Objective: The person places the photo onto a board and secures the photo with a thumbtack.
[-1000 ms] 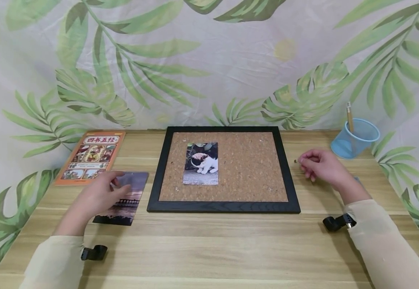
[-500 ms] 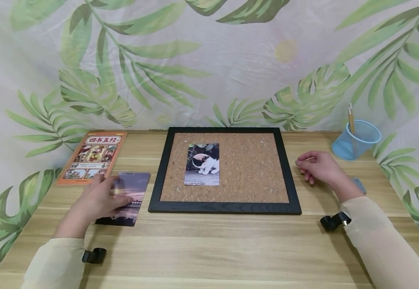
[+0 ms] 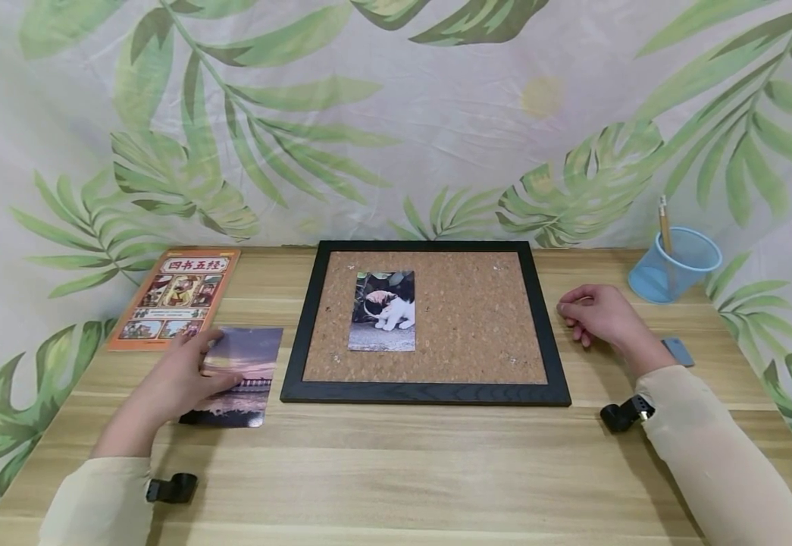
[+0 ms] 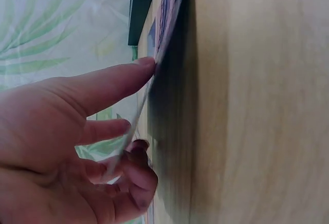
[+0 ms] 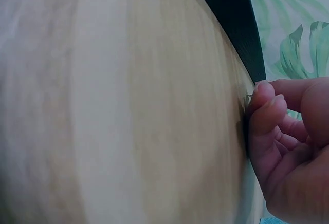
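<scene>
My left hand point(image 3: 180, 379) grips the left edge of a sunset photo point(image 3: 252, 356) with a purple sky. In the left wrist view, the photo point(image 4: 167, 23) is tilted up off the table, thumb on one face and fingers behind. On the right, my right hand point(image 3: 603, 317) has thumb and forefinger pinched together just beside the corkboard's frame. A tiny metal pin point(image 5: 249, 99) shows at those fingertips in the right wrist view, mostly hidden. Between the hands lies a black-framed corkboard point(image 3: 471, 318), with a cat photo point(image 3: 383, 312) on its left half.
An orange booklet point(image 3: 177, 299) lies behind my left hand. At the back right stands a blue mesh pen cup point(image 3: 675, 265) holding a pencil point(image 3: 665, 225). A small blue-grey flat piece point(image 3: 678, 352) lies by my right wrist. A leaf-patterned cloth point(image 3: 436, 114) hangs behind the table.
My left hand has come down onto the sunset photo and taken hold of its left edge, raising that side. My right hand has shifted slightly left toward the frame, fingers still pinched.
</scene>
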`<state>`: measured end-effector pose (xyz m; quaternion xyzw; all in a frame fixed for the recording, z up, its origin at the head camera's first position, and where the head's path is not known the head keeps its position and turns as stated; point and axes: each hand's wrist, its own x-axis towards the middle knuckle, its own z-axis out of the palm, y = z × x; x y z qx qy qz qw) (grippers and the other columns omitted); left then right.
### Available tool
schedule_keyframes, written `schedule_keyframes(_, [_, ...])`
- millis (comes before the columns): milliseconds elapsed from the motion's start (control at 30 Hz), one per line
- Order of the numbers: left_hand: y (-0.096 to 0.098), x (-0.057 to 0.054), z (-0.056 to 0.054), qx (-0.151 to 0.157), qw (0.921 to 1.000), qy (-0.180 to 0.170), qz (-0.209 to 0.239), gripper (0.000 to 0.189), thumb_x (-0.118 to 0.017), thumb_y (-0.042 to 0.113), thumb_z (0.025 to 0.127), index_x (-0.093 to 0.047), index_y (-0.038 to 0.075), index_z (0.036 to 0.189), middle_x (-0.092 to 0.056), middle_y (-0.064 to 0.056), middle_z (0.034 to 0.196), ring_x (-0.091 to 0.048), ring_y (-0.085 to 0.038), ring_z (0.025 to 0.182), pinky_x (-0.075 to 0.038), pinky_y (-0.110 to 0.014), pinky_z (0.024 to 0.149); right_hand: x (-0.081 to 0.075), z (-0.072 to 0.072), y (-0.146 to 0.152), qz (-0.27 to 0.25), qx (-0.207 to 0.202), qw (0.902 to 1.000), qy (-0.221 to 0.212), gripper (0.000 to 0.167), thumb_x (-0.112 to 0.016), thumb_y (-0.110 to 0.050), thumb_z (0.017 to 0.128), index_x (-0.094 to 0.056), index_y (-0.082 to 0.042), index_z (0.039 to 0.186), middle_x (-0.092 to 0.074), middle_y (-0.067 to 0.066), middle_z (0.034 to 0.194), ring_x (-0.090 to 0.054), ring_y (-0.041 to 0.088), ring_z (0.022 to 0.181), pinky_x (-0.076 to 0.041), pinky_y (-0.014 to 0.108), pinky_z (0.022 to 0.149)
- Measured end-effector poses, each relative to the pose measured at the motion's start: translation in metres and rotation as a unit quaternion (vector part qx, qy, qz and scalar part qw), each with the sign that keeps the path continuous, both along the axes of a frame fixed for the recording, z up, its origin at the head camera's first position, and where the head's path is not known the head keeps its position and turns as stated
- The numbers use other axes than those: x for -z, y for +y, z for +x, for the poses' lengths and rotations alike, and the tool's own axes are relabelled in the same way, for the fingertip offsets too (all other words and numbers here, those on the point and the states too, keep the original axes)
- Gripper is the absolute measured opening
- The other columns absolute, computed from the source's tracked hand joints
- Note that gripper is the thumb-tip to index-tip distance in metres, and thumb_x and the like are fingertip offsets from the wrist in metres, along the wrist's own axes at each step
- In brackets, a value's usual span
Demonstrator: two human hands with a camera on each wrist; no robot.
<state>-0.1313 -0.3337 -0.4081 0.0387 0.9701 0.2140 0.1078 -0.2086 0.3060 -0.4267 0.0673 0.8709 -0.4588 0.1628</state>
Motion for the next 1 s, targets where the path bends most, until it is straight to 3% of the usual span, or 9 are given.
schedule_keyframes(200, [-0.004, 0.001, -0.002, 0.007, 0.9994, -0.003, 0.034, 0.078, -0.078, 0.030, 0.101, -0.042, -0.010, 0.158, -0.049, -0.044, 0.147, -0.067, -0.046, 0.109, -0.057, -0.050, 0.079, 0.001, 0.000, 0.000, 0.004, 0.006, 1.0000, 0.002, 0.035, -0.060, -0.016, 0.110, -0.057, 0.012, 0.132, -0.064, 0.001, 0.079, -0.062, 0.012, 0.059, -0.056, 0.031, 0.053])
schedule_keyframes(367, [-0.005, 0.000, 0.002, -0.019, 0.9975, -0.012, 0.068, 0.063, -0.065, 0.026, 0.109, -0.044, -0.005, 0.160, -0.051, -0.037, 0.150, -0.069, -0.041, 0.106, -0.056, -0.037, 0.066, 0.002, -0.001, -0.001, 0.013, 0.008, 0.9999, 0.005, 0.032, -0.060, -0.015, 0.110, -0.059, 0.011, 0.129, -0.063, 0.001, 0.078, -0.062, 0.012, 0.059, -0.056, 0.031, 0.053])
schedule_keyframes(600, [-0.008, 0.001, 0.008, -0.044, 0.9922, 0.012, 0.116, 0.051, -0.055, 0.025, 0.114, -0.049, 0.003, 0.160, -0.063, -0.027, 0.129, -0.060, -0.014, 0.079, -0.051, -0.033, 0.056, 0.001, -0.001, -0.001, 0.016, 0.007, 0.9998, 0.005, 0.029, -0.060, -0.014, 0.110, -0.060, 0.010, 0.125, -0.063, 0.001, 0.076, -0.061, 0.013, 0.056, -0.055, 0.032, 0.052])
schedule_keyframes(1000, [-0.008, -0.006, 0.011, -0.051, 0.9838, 0.045, 0.165, 0.047, -0.056, 0.023, 0.114, -0.054, 0.004, 0.157, -0.065, -0.024, 0.121, -0.056, -0.008, 0.068, -0.049, -0.031, 0.054, 0.000, 0.000, -0.002, 0.012, 0.002, 0.9999, 0.000, 0.029, -0.059, -0.014, 0.111, -0.059, 0.010, 0.126, -0.063, 0.000, 0.076, -0.061, 0.012, 0.058, -0.055, 0.031, 0.052])
